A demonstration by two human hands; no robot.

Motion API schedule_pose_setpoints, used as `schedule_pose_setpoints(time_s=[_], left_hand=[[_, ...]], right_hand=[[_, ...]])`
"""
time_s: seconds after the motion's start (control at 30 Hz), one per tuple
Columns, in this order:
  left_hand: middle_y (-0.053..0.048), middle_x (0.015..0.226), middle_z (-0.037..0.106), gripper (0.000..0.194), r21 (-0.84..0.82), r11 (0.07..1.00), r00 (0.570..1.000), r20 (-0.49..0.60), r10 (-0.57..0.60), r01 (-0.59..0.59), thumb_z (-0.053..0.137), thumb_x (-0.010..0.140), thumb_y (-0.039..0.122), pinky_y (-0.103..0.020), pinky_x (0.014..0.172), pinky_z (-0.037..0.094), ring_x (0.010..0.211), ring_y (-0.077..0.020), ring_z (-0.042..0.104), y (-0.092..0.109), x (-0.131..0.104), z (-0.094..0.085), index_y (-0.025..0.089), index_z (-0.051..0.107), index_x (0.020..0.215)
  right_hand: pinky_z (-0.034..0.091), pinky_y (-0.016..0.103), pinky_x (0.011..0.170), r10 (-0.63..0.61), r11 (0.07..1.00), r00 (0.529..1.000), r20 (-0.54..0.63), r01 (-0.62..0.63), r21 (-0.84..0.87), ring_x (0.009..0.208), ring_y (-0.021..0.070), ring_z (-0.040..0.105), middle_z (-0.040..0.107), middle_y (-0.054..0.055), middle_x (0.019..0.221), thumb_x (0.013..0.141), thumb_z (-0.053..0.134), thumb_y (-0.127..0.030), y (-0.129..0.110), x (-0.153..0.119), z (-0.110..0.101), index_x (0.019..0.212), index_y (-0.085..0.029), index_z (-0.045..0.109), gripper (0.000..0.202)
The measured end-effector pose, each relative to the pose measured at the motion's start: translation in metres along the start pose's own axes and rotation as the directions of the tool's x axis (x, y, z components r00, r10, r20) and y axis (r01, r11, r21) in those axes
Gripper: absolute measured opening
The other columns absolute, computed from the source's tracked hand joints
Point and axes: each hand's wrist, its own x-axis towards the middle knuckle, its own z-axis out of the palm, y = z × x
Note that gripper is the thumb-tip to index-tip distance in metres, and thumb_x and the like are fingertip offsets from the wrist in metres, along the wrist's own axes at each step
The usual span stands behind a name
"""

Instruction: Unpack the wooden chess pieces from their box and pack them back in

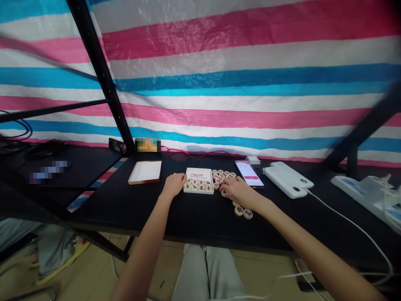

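A shallow white box (198,192) lies on the black table, with two rows of round Chinese chess pieces (200,185) along its near side. My left hand (175,184) grips the box's left wall, fingers bent over the edge. To the right of the box, my right hand (239,192) reaches over loose pieces, its fingers closed on a Chinese chess piece (224,193). Beyond the fingers sits a cluster of red-marked pieces (216,176). Dark-marked pieces (239,210) lie below my right wrist, partly under the hand.
An open box lid (145,172) rests on the left. At the right are a lit phone (249,173), a white device with a cable (290,179) and a power strip (366,192). A red cable (200,158) runs along the back, near a propped screen (148,145). Another person's leg (56,251) shows lower left.
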Motion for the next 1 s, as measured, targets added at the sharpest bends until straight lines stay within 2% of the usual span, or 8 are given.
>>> schedule_pose_setpoints(time_s=[0.23, 0.33, 0.43, 0.57, 0.67, 0.8, 1.0], left_hand=[[-0.007, 0.086, 0.064, 0.044, 0.001, 1.000, 1.000, -0.016, 0.024, -0.024, 0.022, 0.087, 0.039, -0.025, 0.070, 0.038, 0.080, -0.0175, 0.058, -0.002, 0.002, 0.004, 0.021, 0.061, 0.090], [-0.007, 0.085, 0.064, 0.044, 0.009, 1.000, 1.000, -0.020, 0.022, -0.022, 0.022, 0.087, 0.040, -0.025, 0.069, 0.038, 0.080, -0.0177, 0.058, -0.003, 0.003, 0.005, 0.021, 0.061, 0.090], [-0.007, 0.085, 0.064, 0.045, 0.010, 1.000, 1.000, -0.012, 0.017, -0.017, 0.021, 0.087, 0.040, -0.025, 0.068, 0.038, 0.080, -0.0176, 0.058, -0.003, 0.003, 0.005, 0.021, 0.061, 0.090], [-0.007, 0.087, 0.064, 0.044, 0.006, 1.000, 1.000, -0.007, 0.024, -0.024, 0.022, 0.087, 0.040, -0.024, 0.069, 0.038, 0.080, -0.0170, 0.057, -0.003, 0.002, 0.004, 0.021, 0.061, 0.091], [-0.007, 0.086, 0.064, 0.044, 0.010, 0.999, 0.999, -0.015, 0.030, -0.030, 0.022, 0.087, 0.040, -0.024, 0.069, 0.037, 0.079, -0.0166, 0.057, -0.003, 0.003, 0.005, 0.021, 0.061, 0.091], [-0.007, 0.085, 0.064, 0.045, 0.012, 0.999, 0.999, -0.019, 0.031, -0.030, 0.021, 0.087, 0.041, -0.024, 0.067, 0.038, 0.078, -0.0173, 0.058, -0.004, 0.004, 0.006, 0.021, 0.061, 0.090], [-0.007, 0.086, 0.064, 0.046, 0.007, 1.000, 1.000, -0.012, 0.020, -0.020, 0.020, 0.087, 0.042, -0.025, 0.068, 0.038, 0.079, -0.0177, 0.057, -0.004, 0.004, 0.006, 0.021, 0.061, 0.091]], right_hand=[[0.031, 0.030, 0.076, 0.032, 0.991, 0.998, -0.056, -0.025, 0.129, 0.094, 0.0198, 0.049, 0.056, 0.006, 0.098, 0.081, 0.045, -0.033, 0.003, 0.009, -0.013, 0.096, -0.022, 0.055, 0.021], [0.033, 0.027, 0.071, 0.059, 0.974, 0.997, -0.052, -0.046, 0.221, 0.082, 0.0163, 0.055, 0.059, 0.004, 0.094, 0.082, 0.043, -0.035, 0.008, 0.027, -0.019, 0.096, -0.022, 0.054, 0.022], [0.034, 0.024, 0.067, 0.030, 0.958, 0.999, -0.020, -0.023, 0.285, 0.078, 0.0148, 0.056, 0.061, 0.003, 0.095, 0.079, 0.047, -0.033, 0.014, 0.052, -0.018, 0.096, -0.021, 0.054, 0.022], [0.032, 0.025, 0.070, 0.012, 0.975, 1.000, -0.020, -0.007, 0.221, 0.090, 0.0173, 0.054, 0.061, 0.003, 0.100, 0.076, 0.051, -0.026, 0.019, 0.080, -0.007, 0.096, -0.022, 0.056, 0.021], [0.031, 0.027, 0.072, -0.012, 0.986, 1.000, 0.001, 0.012, 0.169, 0.093, 0.0186, 0.053, 0.060, 0.003, 0.101, 0.075, 0.051, -0.025, 0.022, 0.090, 0.002, 0.097, -0.023, 0.057, 0.023], [0.030, 0.028, 0.073, -0.034, 0.981, 0.998, 0.048, 0.024, 0.195, 0.092, 0.0180, 0.053, 0.061, 0.002, 0.101, 0.073, 0.053, -0.023, 0.026, 0.093, 0.008, 0.099, -0.026, 0.057, 0.026], [0.028, 0.031, 0.076, -0.029, 0.985, 0.994, 0.104, 0.011, 0.173, 0.093, 0.0189, 0.052, 0.059, 0.005, 0.102, 0.075, 0.046, -0.018, 0.022, 0.092, 0.003, 0.099, -0.025, 0.060, 0.028]])
